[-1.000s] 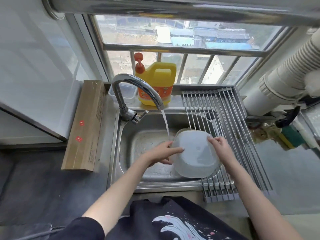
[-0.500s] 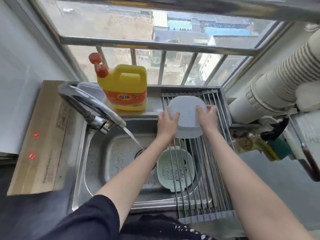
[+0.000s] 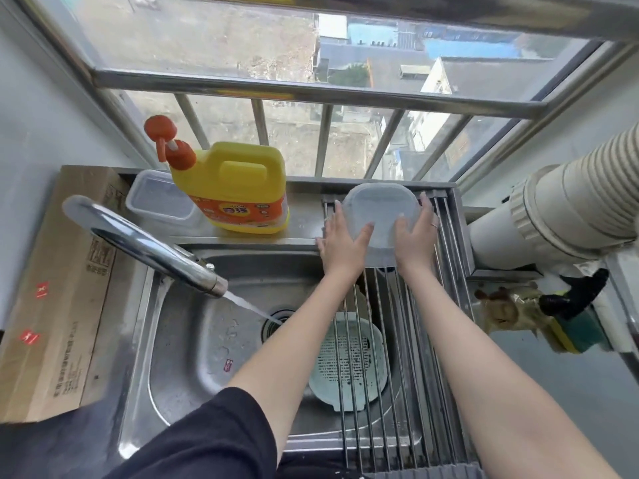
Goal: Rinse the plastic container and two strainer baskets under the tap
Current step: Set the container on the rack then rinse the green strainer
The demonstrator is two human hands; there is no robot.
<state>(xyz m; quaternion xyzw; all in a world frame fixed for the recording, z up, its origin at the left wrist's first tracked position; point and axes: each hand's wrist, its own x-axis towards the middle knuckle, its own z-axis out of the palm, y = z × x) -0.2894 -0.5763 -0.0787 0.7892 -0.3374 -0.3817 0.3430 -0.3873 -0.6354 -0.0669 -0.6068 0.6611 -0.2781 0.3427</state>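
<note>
The translucent white plastic container [image 3: 378,205] lies upside down at the far end of the metal roll-up rack [image 3: 446,257], by the window ledge. My left hand [image 3: 340,243] holds its left side, thumb on top. My right hand [image 3: 413,236] holds its right side the same way. A pale green strainer basket [image 3: 345,368] sits in the sink [image 3: 193,340] beneath the rack's rods, partly hidden by my left forearm. The tap [image 3: 148,247] runs, and its stream falls toward the drain [image 3: 276,323].
A yellow detergent bottle [image 3: 238,191] with an orange pump and a clear lidded box [image 3: 159,198] stand on the ledge behind the sink. A cardboard box [image 3: 58,288] lies on the left. A white ribbed duct [image 3: 570,209] and a green sponge [image 3: 577,333] are on the right.
Both hands lifted the container out of the water stream, carried it to the far end of the rack and lowered it there upside down. The green strainer basket has come into view.
</note>
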